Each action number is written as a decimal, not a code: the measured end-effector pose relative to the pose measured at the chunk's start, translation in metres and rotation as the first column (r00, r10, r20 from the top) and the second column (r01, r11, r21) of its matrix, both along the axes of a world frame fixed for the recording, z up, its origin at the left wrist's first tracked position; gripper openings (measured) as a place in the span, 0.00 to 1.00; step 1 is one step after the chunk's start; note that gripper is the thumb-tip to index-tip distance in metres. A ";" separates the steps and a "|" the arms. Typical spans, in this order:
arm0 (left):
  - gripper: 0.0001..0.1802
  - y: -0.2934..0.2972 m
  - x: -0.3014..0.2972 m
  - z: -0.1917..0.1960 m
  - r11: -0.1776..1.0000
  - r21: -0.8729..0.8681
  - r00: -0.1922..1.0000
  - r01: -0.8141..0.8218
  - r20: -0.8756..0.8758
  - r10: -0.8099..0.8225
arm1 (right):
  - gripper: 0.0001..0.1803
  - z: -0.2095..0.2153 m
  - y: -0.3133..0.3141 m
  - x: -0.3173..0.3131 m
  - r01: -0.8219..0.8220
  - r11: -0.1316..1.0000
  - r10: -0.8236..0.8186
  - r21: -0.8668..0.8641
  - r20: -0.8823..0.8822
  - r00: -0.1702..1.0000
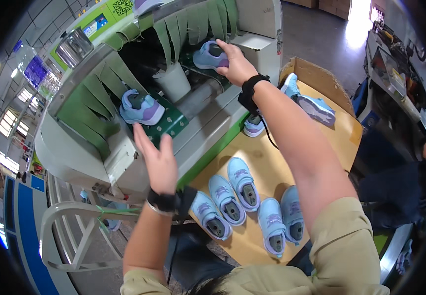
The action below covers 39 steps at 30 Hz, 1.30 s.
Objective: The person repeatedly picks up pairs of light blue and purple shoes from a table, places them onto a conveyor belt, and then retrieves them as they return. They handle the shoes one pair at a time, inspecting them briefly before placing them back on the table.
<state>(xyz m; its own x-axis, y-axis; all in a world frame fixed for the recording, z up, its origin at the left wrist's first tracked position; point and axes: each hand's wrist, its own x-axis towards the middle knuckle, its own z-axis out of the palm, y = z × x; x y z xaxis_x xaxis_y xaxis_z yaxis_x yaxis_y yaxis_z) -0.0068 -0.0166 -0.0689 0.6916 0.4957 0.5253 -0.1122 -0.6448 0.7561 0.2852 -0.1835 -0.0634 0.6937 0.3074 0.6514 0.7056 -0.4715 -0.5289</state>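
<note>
My right hand (236, 65) grips a light blue and lilac child's shoe (207, 58) at the machine's right-hand opening, thumb and fingers on either side of it. My left hand (160, 164) is open, with its fingers stretched out just below a second blue shoe (143, 109). That shoe rests on the dotted green conveyor belt (175, 121) at the left-hand opening. Whether the fingertips touch it, I cannot tell. Green strip curtains (186, 30) hang over both openings, and a white cup (173, 82) stands between the two shoes.
Several blue shoes (242, 184) lie on a tan board (222, 153) before me, and more (316, 109) sit by a cardboard edge (316, 73) at right. A metal cup (74, 46) and water bottle (33, 66) are at upper left. A white metal rack (70, 206) stands lower left.
</note>
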 end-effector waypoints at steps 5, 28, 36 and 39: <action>0.32 -0.017 -0.101 -0.005 0.941 0.303 0.966 0.149 -0.248 -0.072 | 0.43 -0.032 -0.005 -0.020 -0.241 0.945 0.282 0.221 -0.177 0.943; 0.15 -0.113 -0.188 -0.055 0.807 -0.180 0.666 0.563 -0.479 -0.572 | 0.34 -0.170 -0.335 -0.385 0.316 0.885 -0.394 -0.342 -0.187 0.900; 0.18 -0.164 -0.185 -0.055 0.651 -0.254 0.522 0.715 -0.426 -0.739 | 0.36 -0.118 -0.267 -0.416 0.037 0.999 -0.048 -0.035 -0.410 0.911; 0.20 -0.169 -0.191 -0.053 0.657 -0.267 0.515 0.705 -0.444 -0.733 | 0.49 -0.158 -0.238 -0.430 0.044 0.977 0.118 0.210 -0.700 0.704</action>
